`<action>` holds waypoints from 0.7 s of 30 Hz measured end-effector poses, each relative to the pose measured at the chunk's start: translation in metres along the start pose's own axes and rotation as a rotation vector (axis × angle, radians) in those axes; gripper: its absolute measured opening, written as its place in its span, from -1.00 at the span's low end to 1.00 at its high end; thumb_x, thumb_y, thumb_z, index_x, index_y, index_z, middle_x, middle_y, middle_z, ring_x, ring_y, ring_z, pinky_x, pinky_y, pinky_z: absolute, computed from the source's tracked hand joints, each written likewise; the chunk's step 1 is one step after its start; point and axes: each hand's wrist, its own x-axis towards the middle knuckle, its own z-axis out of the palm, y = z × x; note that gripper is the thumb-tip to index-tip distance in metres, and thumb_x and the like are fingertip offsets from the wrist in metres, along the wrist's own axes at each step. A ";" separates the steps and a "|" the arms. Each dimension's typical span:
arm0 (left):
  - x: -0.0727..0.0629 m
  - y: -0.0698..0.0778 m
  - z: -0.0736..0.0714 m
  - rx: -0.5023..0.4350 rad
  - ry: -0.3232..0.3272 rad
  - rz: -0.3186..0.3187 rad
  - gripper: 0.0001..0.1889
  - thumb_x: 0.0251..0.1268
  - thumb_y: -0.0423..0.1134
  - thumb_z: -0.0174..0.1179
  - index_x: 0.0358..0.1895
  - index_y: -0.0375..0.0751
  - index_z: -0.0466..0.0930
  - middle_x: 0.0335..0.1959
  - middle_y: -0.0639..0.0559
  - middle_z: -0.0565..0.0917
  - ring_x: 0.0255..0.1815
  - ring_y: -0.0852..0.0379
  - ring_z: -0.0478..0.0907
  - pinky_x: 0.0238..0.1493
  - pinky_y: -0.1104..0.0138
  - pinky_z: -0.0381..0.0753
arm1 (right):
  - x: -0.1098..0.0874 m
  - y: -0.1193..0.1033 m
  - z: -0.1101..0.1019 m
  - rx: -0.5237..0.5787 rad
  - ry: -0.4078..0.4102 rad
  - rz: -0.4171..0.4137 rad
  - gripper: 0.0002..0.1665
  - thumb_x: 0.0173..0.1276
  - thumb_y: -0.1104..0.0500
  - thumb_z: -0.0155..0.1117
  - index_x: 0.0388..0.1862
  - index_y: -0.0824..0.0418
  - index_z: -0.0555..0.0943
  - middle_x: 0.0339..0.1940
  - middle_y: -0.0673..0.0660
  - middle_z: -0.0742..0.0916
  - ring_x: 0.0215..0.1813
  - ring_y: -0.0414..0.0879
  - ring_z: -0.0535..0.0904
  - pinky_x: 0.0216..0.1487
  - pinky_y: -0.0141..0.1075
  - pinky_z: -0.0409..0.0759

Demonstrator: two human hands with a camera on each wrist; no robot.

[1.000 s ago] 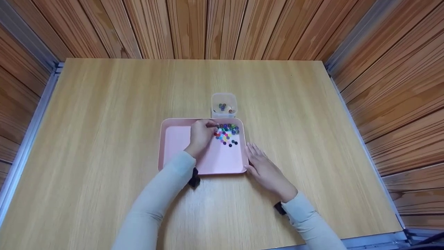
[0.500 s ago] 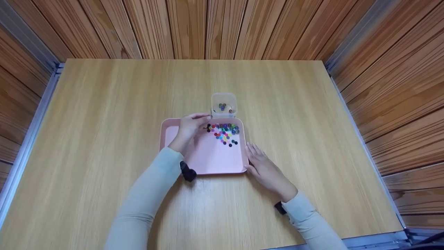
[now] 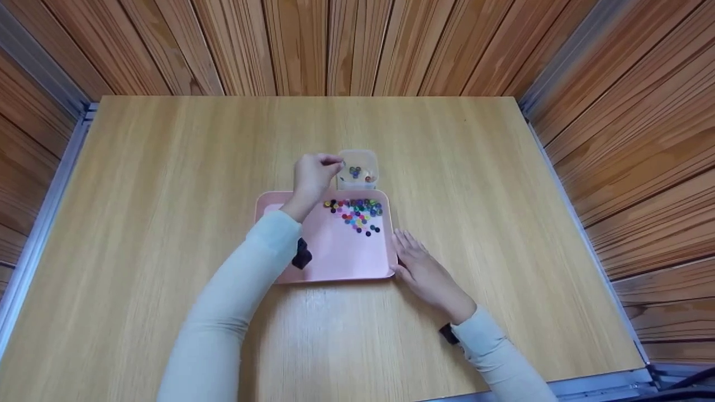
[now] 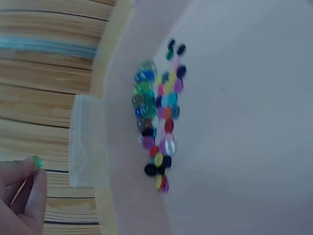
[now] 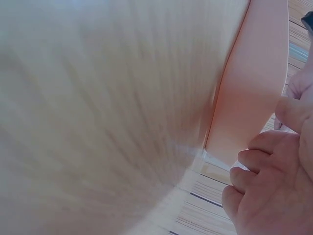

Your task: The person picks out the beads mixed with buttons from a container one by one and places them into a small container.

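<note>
My left hand (image 3: pixel 313 176) pinches a small green glass marble (image 4: pixel 37 162) between thumb and fingertip, at the left rim of a clear plastic container (image 3: pixel 366 158). Several marbles (image 3: pixel 355 171) lie on that container's floor. Below it is a pink tray (image 3: pixel 346 259), whose far right part holds a cluster of glass marbles (image 4: pixel 146 108) beside many-coloured buttons (image 4: pixel 168 88). My right hand (image 3: pixel 427 273) rests against the tray's right side with its fingers extended; the right wrist view shows the fingertips along the tray's outer wall.
The container stands directly behind the tray on a wooden table (image 3: pixel 167 223). Plank walls (image 3: pixel 301 47) close off the back and both sides, with metal rails (image 3: pixel 44 245) along the table's edges.
My left hand has risen from the marbles in the tray, first to the left and then forward to the container, with the green marble. The right hand stays at the tray's side.
</note>
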 end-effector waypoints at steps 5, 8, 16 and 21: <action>0.004 0.011 0.009 0.152 -0.011 0.118 -0.78 0.42 -0.27 0.20 0.05 -0.13 0.71 0.05 -0.01 0.74 0.07 0.11 0.67 0.12 0.36 0.68 | 0.001 -0.001 0.000 -0.008 0.007 -0.012 -0.24 0.61 -0.04 -0.08 0.60 0.21 -0.05 0.66 0.15 0.05 0.67 0.11 -0.10 0.66 0.02 -0.05; 0.005 0.012 0.016 0.235 -0.012 0.163 -0.77 0.44 -0.29 0.18 0.05 -0.15 0.71 0.07 -0.01 0.73 0.10 0.10 0.66 0.17 0.33 0.66 | 0.001 -0.001 0.001 -0.011 0.009 -0.019 -0.24 0.61 -0.03 -0.08 0.60 0.23 -0.04 0.66 0.17 0.05 0.67 0.12 -0.10 0.66 0.03 -0.05; 0.007 0.005 0.029 0.381 -0.043 0.217 -0.77 0.47 -0.31 0.13 0.06 -0.19 0.70 0.07 -0.03 0.73 0.15 0.05 0.66 0.19 0.30 0.64 | 0.002 0.000 0.003 0.005 0.028 -0.067 -0.24 0.59 0.03 -0.03 0.58 0.32 0.00 0.64 0.25 0.10 0.66 0.19 -0.05 0.64 0.09 -0.03; 0.007 0.004 0.030 0.313 -0.059 0.179 -0.78 0.46 -0.32 0.14 0.04 -0.19 0.71 0.06 -0.04 0.74 0.13 0.04 0.66 0.21 0.27 0.64 | 0.001 0.002 0.001 0.003 0.042 -0.068 -0.24 0.59 0.02 -0.03 0.59 0.31 -0.01 0.64 0.24 0.09 0.66 0.18 -0.05 0.64 0.08 -0.04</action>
